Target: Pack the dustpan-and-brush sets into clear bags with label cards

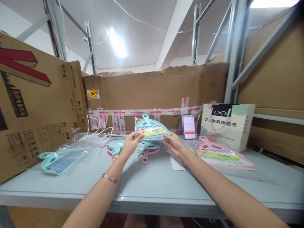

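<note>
teal dustpan set, held above the table by the left hand and right hand, each pinching a lower side. it hides part of a teal-and-pink pile from me. i see a bagged teal pan to the left, a pink set, paper bag and phone to the right, and cardboard behind.

The bag on the shelf stands right of the held dustpan.

A slim, shiny, silver-coloured bangle circles the left forearm; the right forearm is bare.
</note>
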Motion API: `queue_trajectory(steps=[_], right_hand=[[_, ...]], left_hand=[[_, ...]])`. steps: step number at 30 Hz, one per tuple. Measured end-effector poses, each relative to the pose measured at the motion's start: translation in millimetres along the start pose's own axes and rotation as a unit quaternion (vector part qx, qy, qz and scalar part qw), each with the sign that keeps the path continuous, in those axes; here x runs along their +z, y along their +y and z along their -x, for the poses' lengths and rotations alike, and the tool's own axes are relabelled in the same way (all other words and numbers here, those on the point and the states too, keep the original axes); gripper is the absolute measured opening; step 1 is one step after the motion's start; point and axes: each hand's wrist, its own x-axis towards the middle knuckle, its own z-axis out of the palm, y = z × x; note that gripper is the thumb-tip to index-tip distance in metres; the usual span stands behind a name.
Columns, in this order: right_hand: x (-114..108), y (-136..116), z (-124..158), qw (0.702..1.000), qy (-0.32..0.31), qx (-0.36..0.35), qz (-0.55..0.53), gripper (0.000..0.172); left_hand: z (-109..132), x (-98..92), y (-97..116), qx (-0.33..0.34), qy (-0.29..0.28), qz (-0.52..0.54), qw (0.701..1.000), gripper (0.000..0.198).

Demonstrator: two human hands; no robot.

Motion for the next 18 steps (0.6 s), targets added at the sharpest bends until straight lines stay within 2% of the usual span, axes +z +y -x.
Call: queue_trajectory(steps=[3,4,6,7,9,11,12,14,18], right_hand=[[5.2,-2.9,7.8,0.995,-0.100,-0.008,0.014,0.054],[5.4,-1.8,8.0,0.994,-0.106,-0.016,0.031,0.065],[4.0,2.7,4.7,0.994,-0.055,-0.048,0.079,0.079],[2.6,5.4,1.8,0.993,-0.015,-0.065,0.099,0.080],[-0.3,9.7,-4.0,0.990,0.030,-0.074,0.114,0.064],[-2.2,10.7,-7.5,0.993,0.023,-0.045,0.107,0.041],[-2.6,10.0,-8.1,0.994,0.021,-0.031,0.105,0.032],[-2.5,7.6,-7.6,0.994,0.031,-0.012,0.108,0.023],[-1.7,5.1,-5.9,0.992,0.047,0.005,0.118,0.023]], left_hand=[[-1.9,-3.3,0.7,0.017,0.051,0.000,0.999,0.024],[-1.5,-4.1,1.7,0.025,0.061,-0.013,0.998,0.022],[0.5,-4.2,4.3,0.037,0.065,-0.028,0.997,0.019],[1.9,-3.5,5.5,0.042,0.059,-0.024,0.997,0.024],[4.2,-1.6,6.5,0.042,0.035,0.007,0.998,0.051],[4.5,-0.3,4.8,0.014,0.014,0.048,0.999,0.075],[3.8,-0.2,2.9,-0.007,0.008,0.064,0.998,0.081],[1.4,-1.0,-2.2,-0.041,0.002,0.071,0.997,0.074],[-1.9,-3.2,-9.7,-0.060,0.005,0.040,0.997,0.040]])
